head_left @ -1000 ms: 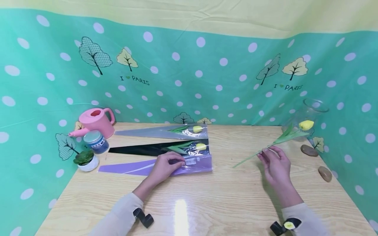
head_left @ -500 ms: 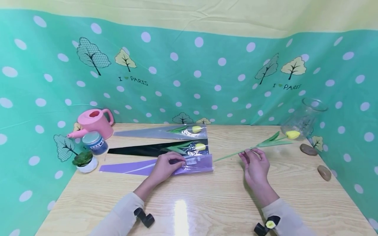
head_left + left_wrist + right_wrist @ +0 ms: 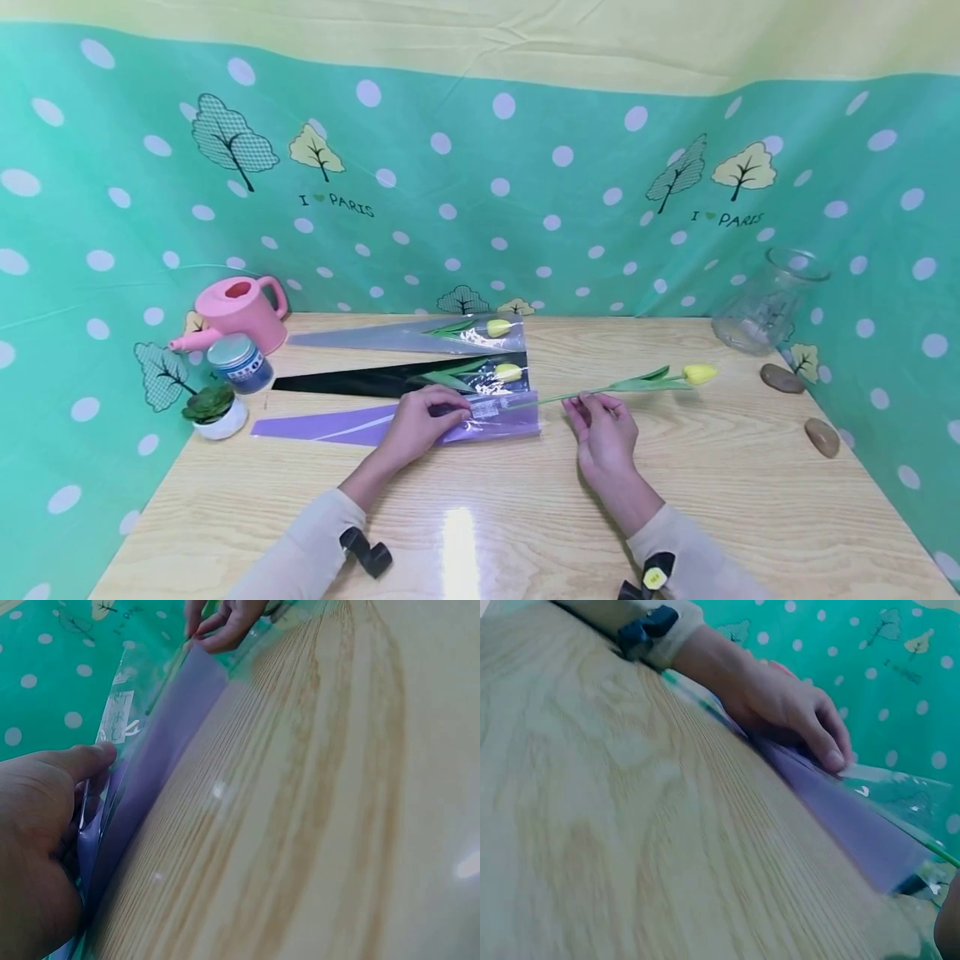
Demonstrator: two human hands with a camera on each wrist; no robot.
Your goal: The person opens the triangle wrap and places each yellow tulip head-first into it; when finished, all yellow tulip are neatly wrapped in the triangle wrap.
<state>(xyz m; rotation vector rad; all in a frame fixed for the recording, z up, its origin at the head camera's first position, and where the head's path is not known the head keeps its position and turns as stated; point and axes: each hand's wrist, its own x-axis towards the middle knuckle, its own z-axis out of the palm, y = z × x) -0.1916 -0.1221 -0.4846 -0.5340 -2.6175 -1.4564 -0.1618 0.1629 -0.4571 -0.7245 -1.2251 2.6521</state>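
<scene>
My left hand pinches the clear front film of a purple flower sleeve between thumb and fingers. In the left wrist view that film stands raised off the purple backing. My right hand pinches the green stem of a yellow tulip, its bloom pointing right. The stem's cut end lies within the sleeve's wide right opening, between film and backing. Behind the purple sleeve lie a black sleeve and a grey sleeve, each with a yellow tulip inside.
On the left stand a pink watering can, a blue jar with a metal lid and a small potted succulent. A glass vase and two brown stones are at right. A polka-dot cloth closes off the back.
My right hand has carried the tulip leftward from near the vase, and its stem end has entered the purple sleeve's opening. My left hand has kept its hold on the film.
</scene>
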